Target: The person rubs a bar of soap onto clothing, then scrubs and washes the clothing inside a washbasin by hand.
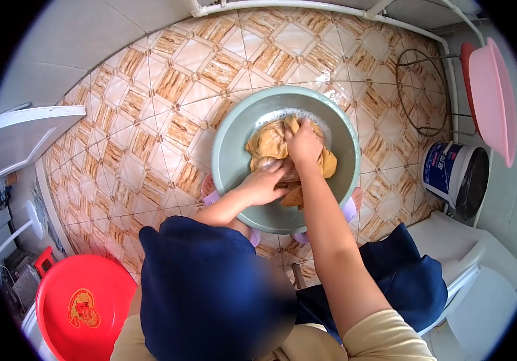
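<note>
A grey-green plastic basin (226, 150) stands on the floor with sudsy water in it. Bunched up inside is a wet mustard-yellow cloth (269, 142); its exact kind is not clear from the folds. My right hand (304, 143) is closed on a raised fold at the cloth's upper right. Lower and to the left, my left hand (266, 182) has its fingers curled into the cloth, with the fingertips partly hidden. White foam (278, 113) lines the water's far edge.
A red basin (87, 307) sits at lower left. At right are a pink basin (492, 102), a white-and-blue bucket (451, 171) on its side and a white chair (451, 246) with dark blue cloth (412, 283). Pipes (294, 5) run along the far wall.
</note>
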A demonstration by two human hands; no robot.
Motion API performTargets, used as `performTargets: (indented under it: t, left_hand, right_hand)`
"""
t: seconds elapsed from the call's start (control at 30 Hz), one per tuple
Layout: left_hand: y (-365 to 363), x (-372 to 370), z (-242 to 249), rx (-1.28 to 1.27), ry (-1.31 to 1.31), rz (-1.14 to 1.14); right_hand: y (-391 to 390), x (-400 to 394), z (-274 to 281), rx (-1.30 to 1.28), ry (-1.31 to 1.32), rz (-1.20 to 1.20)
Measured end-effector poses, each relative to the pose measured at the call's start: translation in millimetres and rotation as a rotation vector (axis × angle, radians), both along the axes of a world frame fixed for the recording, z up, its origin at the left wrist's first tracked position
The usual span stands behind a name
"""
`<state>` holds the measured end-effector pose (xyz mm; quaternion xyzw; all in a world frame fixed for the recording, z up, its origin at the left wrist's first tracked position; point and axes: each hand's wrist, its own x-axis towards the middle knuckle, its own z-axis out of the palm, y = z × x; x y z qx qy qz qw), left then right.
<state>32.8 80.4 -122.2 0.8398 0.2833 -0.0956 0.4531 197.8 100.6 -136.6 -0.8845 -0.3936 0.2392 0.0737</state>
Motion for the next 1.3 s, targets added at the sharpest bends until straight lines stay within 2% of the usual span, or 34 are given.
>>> performTargets:
  t: [0.03,0.07,0.1,0.13,0.17,0.2,0.27,0.3,0.37,0.4,0.43,0.47,0.5,0.53,0.57,0.6,0.63,0.7,0.73,0.77,0.8,0.83,0.87,0.9,0.93,0.97,1.03,1.07,1.1,1.17,1.2,1.23,1.3]
  left_hand:
    - [6.8,-4.4,6.6,-0.005,0.001,0.001]
    - [16.6,-11.3,12.2,-0.317,0.027,0.208]
    - [25.9,-15.6,17.3,-0.630,0.057,0.414]
    - [31.5,-18.8,21.5,-0.407,0.043,0.547]
    - [34.1,-21.4,22.5,-0.181,0.033,0.673]
    - [35.7,-18.8,19.0,-0.189,0.042,0.675]
    - [50.3,-0.2,11.1,0.094,-0.107,0.824]
    - [58.3,10.1,0.1,0.094,-0.107,0.824]
    - [74.3,27.7,-28.1,-0.482,-0.315,0.966]
    - [89.5,32.1,-19.7,-0.744,-0.243,0.993]
    - [103.1,35.4,-0.7,-1.005,-0.166,1.008]
    - [106.4,36.2,16.1,-1.110,-0.281,1.017]
    - [101.6,36.2,22.3,-1.110,-0.281,1.020]
    - [92.4,36.4,27.9,-1.112,-0.458,1.016]
    - [79.8,34.3,34.5,-1.110,-0.626,1.007]
    - [63.3,29.7,45.9,-0.953,-0.705,0.946]
    - [48.5,18.7,45.8,-0.751,-0.648,0.836]
    - [27.5,0.2,46.0,-0.353,-0.551,0.760]
    - [21.9,-3.4,45.7,-0.353,-0.546,0.752]
    - [16.4,-6.9,45.1,-0.243,-0.460,0.738]
    - [12.4,-9.0,45.1,-0.132,-0.376,0.722]
    - [8.5,-9.3,44.1,-0.131,-0.374,0.715]
    - [4.0,-9.2,42.4,0.078,-0.135,0.486]
    - [-0.2,-11.2,39.0,0.277,0.105,0.249]
    - [-1.1,-13.9,30.7,0.278,0.209,0.090]
    - [-2.0,-15.2,16.7,0.271,0.217,0.083]
    - [-4.1,-13.0,-5.1,0.283,0.275,-0.106]
    - [4.5,-0.4,24.2,0.233,0.375,-0.096]
    - [3.1,0.4,21.8,0.243,0.375,-0.100]
    - [-2.1,-0.8,13.8,0.287,0.158,-0.066]
    - [-6.1,-0.8,20.3,0.465,0.305,-0.226]
    - [-10.2,-4.5,20.3,0.476,0.292,-0.221]
    - [-15.3,-11.5,15.5,0.329,0.407,-0.306]
  right_hand:
    - [-2.7,-1.2,6.6,0.037,0.005,0.037]
    - [-12.7,-3.8,14.9,0.029,0.005,0.036]
    - [-24.4,-10.8,39.6,0.185,-0.116,0.044]
    - [-36.1,-16.7,52.5,0.338,-0.236,0.056]
    - [-49.7,-17.3,50.3,0.326,-0.230,0.058]
    - [-64.0,-13.8,45.6,0.383,-0.198,-0.127]
    - [-72.7,-8.0,25.7,0.468,-0.107,-0.498]
    - [-69.5,-5.1,12.3,0.531,0.101,-0.683]
    - [-50.8,2.3,-3.7,0.587,0.407,-0.870]
    - [-39.8,8.0,2.5,0.587,0.405,-0.869]
    - [-26.6,15.1,19.5,0.551,0.738,-0.963]
    - [-19.0,19.2,33.1,0.499,1.075,-1.042]
    - [-17.1,18.3,38.6,0.496,1.076,-1.041]
    - [-15.8,14.9,41.7,0.566,0.976,-0.776]
    - [-17.2,9.7,45.3,0.623,0.871,-0.520]
    - [-21.1,4.6,53.9,0.699,0.833,-0.418]
    - [-31.4,0.6,56.3,0.698,0.840,-0.434]
    - [-46.9,-1.7,61.6,0.634,0.887,-0.369]
    - [-54.1,-4.0,53.4,0.588,0.811,-0.462]
    - [-60.3,-8.4,43.9,0.590,0.811,-0.472]
    - [-61.5,-15.7,39.3,0.547,0.426,-0.378]
    - [-61.6,-22.2,35.2,0.491,0.045,-0.277]
    - [-64.2,-31.1,32.7,0.363,0.228,-0.275]
    - [-64.5,-47.2,31.3,0.345,0.052,-0.141]
    - [-61.0,-59.3,32.6,0.275,0.056,-0.179]
    - [-59.5,-66.3,33.7,0.204,0.060,-0.216]
    - [-59.8,-53.7,5.9,0.168,0.016,-0.192]
    - [-53.2,-40.9,-6.3,0.145,-0.039,-0.171]
    - [-42.6,-24.4,-11.2,0.155,-0.038,-0.176]
    - [-24.0,3.2,-15.3,-0.042,0.175,-0.118]
    - [-18.0,8.4,-10.2,-0.033,0.166,-0.116]
    - [-11.4,14.3,-3.4,-0.040,0.164,-0.126]
    - [-7.9,20.5,3.5,-0.046,0.150,-0.131]
